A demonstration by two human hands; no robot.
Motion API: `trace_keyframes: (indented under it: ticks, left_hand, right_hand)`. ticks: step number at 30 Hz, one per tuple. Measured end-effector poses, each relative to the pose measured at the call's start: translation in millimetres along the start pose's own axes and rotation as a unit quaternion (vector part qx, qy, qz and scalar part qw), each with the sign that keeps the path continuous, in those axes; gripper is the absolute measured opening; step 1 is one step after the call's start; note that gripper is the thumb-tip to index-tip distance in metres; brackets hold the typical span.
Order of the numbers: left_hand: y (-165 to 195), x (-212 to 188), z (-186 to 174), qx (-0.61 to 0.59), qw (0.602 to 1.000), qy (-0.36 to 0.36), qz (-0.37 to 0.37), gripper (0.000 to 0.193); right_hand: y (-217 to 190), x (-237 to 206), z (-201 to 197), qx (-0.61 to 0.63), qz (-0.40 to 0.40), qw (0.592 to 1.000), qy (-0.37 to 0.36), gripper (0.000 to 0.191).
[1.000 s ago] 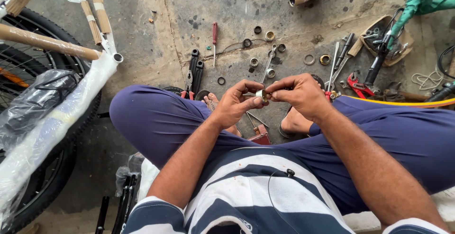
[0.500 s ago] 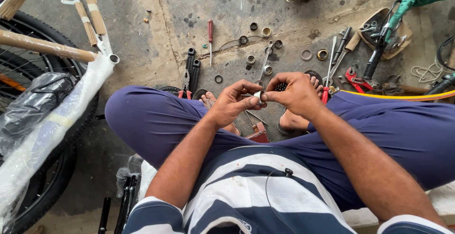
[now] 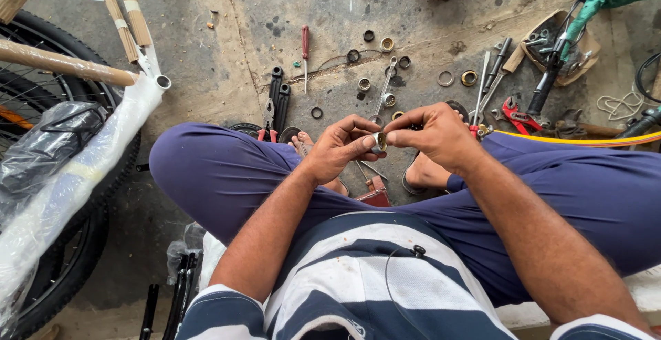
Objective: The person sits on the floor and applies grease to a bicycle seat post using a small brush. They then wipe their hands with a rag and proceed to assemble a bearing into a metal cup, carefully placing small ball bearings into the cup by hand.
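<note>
A small round brass-coloured metal ring part (image 3: 379,141) is pinched between both hands, above the crossed legs in dark blue trousers (image 3: 227,174). The left hand (image 3: 342,145) is closed on it, thumb and forefinger clamped on its near side. The right hand (image 3: 430,133) is closed on its far side, fingertips together on the rim.

Places noted from the ring part:
- Beyond it, on the bare concrete floor (image 3: 227,30), loose metal rings and bearing cups (image 3: 385,44) are scattered, well apart from the hands.
- Beyond and left, a red-handled screwdriver (image 3: 305,54) and black-handled pliers (image 3: 275,102) are laid near the left knee.
- Beyond and right, red-handled cutters (image 3: 515,112) and a row of slim metal tools (image 3: 492,78) are seen, close to the right knee.
- Far left, a bicycle wheel with black tyre (image 3: 82,243) and a white frame tube wrapped in clear plastic (image 3: 89,168) are set along the edge of the view; open floor is left between the tyre and the left thigh.
- Far right, a yellow hose (image 3: 585,137) is laid across the right thigh.
- Just below the ring part, bare feet (image 3: 427,174) are tucked between the knees; little free room is left there.

Against the frame half a second before: the hands are held in much the same pinch, shifted slightly lower in view; the right fingers are now drawn closer over the part. The tools on the floor are unchanged.
</note>
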State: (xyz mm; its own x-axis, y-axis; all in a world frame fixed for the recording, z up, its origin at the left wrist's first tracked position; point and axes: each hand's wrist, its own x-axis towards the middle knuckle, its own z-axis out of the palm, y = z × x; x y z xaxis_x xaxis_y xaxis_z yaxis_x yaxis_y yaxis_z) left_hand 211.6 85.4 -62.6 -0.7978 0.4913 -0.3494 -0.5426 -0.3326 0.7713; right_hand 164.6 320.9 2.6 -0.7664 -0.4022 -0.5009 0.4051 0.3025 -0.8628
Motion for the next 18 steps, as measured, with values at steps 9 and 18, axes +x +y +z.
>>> trace_keyframes:
  ticks: [9,18]
  left_hand:
    - [-1.4,-1.3,-0.5,0.005,1.000,-0.012,-0.005,0.035]
    - [1.9,-4.7,1.5,-0.045,0.998,-0.026,-0.027,0.037]
  right_hand:
    - [7.1,0.4,0.5,0.003,-0.023,1.000,0.002,0.022]
    - [4.4,0.8,4.1,-0.089,-0.072,0.993,0.035,0.019]
